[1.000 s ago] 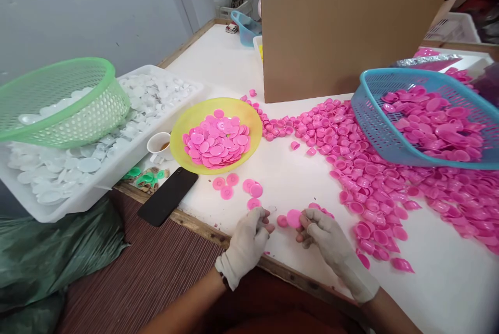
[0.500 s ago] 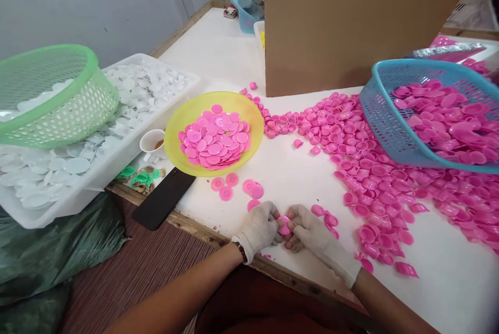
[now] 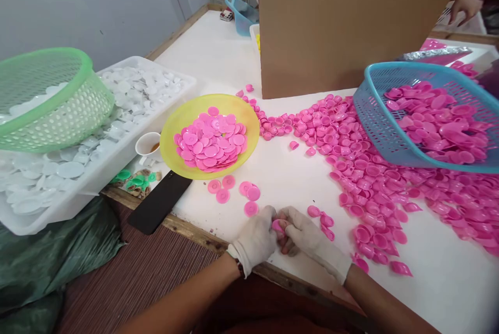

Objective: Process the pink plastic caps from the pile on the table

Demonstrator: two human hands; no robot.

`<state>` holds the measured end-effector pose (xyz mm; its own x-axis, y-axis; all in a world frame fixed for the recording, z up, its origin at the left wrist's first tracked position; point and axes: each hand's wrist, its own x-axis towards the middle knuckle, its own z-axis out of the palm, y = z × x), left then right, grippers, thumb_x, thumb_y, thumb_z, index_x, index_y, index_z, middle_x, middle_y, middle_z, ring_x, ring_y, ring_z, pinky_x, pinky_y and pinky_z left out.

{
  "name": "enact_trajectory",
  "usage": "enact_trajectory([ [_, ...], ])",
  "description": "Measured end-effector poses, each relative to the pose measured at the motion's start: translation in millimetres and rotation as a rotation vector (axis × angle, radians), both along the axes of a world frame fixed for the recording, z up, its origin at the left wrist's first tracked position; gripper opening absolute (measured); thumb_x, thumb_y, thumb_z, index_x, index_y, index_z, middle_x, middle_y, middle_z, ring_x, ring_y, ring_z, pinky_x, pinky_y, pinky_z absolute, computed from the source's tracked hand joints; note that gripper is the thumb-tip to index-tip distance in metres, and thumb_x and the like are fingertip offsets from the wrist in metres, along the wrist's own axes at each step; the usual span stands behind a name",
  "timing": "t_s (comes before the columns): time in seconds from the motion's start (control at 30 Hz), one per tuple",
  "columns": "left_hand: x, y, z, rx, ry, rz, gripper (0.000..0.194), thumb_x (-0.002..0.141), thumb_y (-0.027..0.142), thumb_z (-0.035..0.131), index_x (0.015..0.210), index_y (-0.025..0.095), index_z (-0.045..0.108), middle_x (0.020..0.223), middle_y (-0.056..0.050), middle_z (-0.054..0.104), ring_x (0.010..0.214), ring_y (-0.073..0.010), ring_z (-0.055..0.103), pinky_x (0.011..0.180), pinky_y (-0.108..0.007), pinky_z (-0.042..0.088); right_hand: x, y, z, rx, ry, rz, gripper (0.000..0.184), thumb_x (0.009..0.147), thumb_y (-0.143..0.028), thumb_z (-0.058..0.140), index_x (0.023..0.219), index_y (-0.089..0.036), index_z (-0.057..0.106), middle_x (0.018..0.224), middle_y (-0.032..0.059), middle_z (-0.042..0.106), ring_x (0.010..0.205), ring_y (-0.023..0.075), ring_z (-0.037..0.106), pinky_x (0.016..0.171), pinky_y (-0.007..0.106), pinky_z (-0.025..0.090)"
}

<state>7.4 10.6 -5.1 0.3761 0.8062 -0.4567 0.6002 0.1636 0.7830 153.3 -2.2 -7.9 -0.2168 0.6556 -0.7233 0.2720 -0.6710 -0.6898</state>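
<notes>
A white worktable (image 3: 218, 63) carries everything, with a brown cardboard panel (image 3: 343, 22) upright across its far side, perhaps as a divider; a co-worker's hand (image 3: 467, 5) shows beyond it. On the left, a long white tray (image 3: 78, 196) of white plastic pieces bears a green mesh basket (image 3: 74, 115), probably stacked there to save room. A heap of hollow pink cups (image 3: 351, 141), some with pointed tips, spreads over the right side within reach, and a blue slotted basket (image 3: 378, 131) of glossy pink pieces sits against it. The shallow yellow bowl (image 3: 169, 141) holds flat pink discs, likely so they don't scatter. A black phone (image 3: 159, 201) lies tilted near the edge beside a white teacup (image 3: 148, 142).

The left hand (image 3: 255, 238) and right hand (image 3: 307, 235), in pale gloves with some fingertips bare, meet above the near edge. Their fingers close narrowly on one pink round piece (image 3: 279, 226), presumably for a firm two-sided grip; they cover too much to tell whether it is a disc alone. Several loose discs (image 3: 222, 196) lie between hands and bowl. No brand, label or writing is legible, the small red-and-white object (image 3: 226, 15) at the far end included.
</notes>
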Motion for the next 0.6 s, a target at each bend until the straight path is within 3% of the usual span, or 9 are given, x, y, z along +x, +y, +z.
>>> enact_trajectory([
  [0.1, 2.0, -8.4, 3.1, 0.054, 0.043, -0.016, 0.013, 0.076, 0.007, 0.046, 0.080, 0.019, 0.047, 0.067, 0.002, 0.055, 0.061, -0.0117, 0.053, 0.056, -0.021, 0.038, -0.5, -2.3, -5.6, 0.044, 0.015, 0.052, 0.005, 0.083, -0.026, 0.041, 0.086, -0.022, 0.044, 0.060, -0.0046, 0.059, 0.045, 0.0116, 0.060, 0.039, 0.019, 0.041],
  [0.2, -7.4, -15.3, 7.4, 0.157, 0.157, -0.040, 0.011, 0.079, 0.016, 0.053, 0.089, 0.020, 0.052, 0.076, 0.000, 0.061, 0.071, -0.0155, 0.059, 0.065, -0.024, 0.042, 7.5, 1.7, 3.5, 0.108, 0.039, 0.081, 0.007, 0.082, -0.028, 0.043, 0.082, -0.022, 0.046, 0.060, -0.0028, 0.060, 0.046, 0.0121, 0.059, 0.042, 0.021, 0.042],
  [0.27, -19.3, -15.5, 9.9, 0.260, 0.262, -0.027, 0.014, 0.081, 0.022, 0.055, 0.095, 0.021, 0.055, 0.080, -0.001, 0.063, 0.074, -0.0175, 0.061, 0.068, -0.026, 0.043, 22.1, 7.9, 22.7, 0.226, 0.051, -0.077, 0.008, 0.081, -0.031, 0.046, 0.083, -0.023, 0.046, 0.063, -0.0014, 0.061, 0.052, 0.0140, 0.060, 0.048, 0.025, 0.046],
  [0.37, -37.6, -7.6, 11.0, 0.428, 0.415, -0.022, 0.013, 0.087, 0.025, 0.049, 0.097, 0.022, 0.057, 0.090, -0.004, 0.062, 0.080, -0.0181, 0.061, 0.068, -0.026, 0.043, 56.0, 16.9, 60.0, 0.580, 0.081, -0.543, 0.018, 0.079, -0.029, 0.048, 0.096, -0.026, 0.044, 0.084, 0.0014, 0.062, 0.066, 0.0150, 0.062, 0.061, 0.029, 0.051],
  [0.43, -45.7, -0.2, 8.7, 0.486, 0.509, -0.066, 0.013, 0.087, 0.026, 0.049, 0.095, 0.022, 0.058, 0.093, -0.004, 0.060, 0.080, -0.0180, 0.060, 0.064, -0.025, 0.042, 77.4, 17.7, 76.1, 0.767, 0.009, -0.641, 0.031, 0.077, -0.023, 0.045, 0.108, -0.028, 0.045, 0.090, 0.0023, 0.060, 0.064, 0.0141, 0.059, 0.061, 0.030, 0.049],
  [0.5, -49.5, 5.0, 4.5, 0.517, 0.573, -0.118, 0.011, 0.086, 0.025, 0.050, 0.093, 0.022, 0.058, 0.093, -0.004, 0.059, 0.078, -0.0178, 0.060, 0.062, -0.025, 0.042, 90.3, 12.6, 76.3, 0.859, -0.241, -0.439, 0.032, 0.076, -0.019, 0.044, 0.106, -0.026, 0.052, 0.085, 0.0030, 0.058, 0.066, 0.0159, 0.057, 0.061, 0.031, 0.047],
  [0.6, -51.0, 6.0, -2.0, 0.582, 0.586, -0.148, 0.016, 0.088, 0.022, 0.044, 0.091, 0.020, 0.060, 0.096, -0.006, 0.059, 0.079, -0.0177, 0.059, 0.064, -0.026, 0.044, 91.3, -3.0, 50.9, 0.922, -0.697, 0.093, 0.025, 0.079, -0.015, 0.044, 0.093, -0.022, 0.064, 0.084, 0.0066, 0.059, 0.076, 0.0204, 0.056, 0.068, 0.034, 0.045],
])
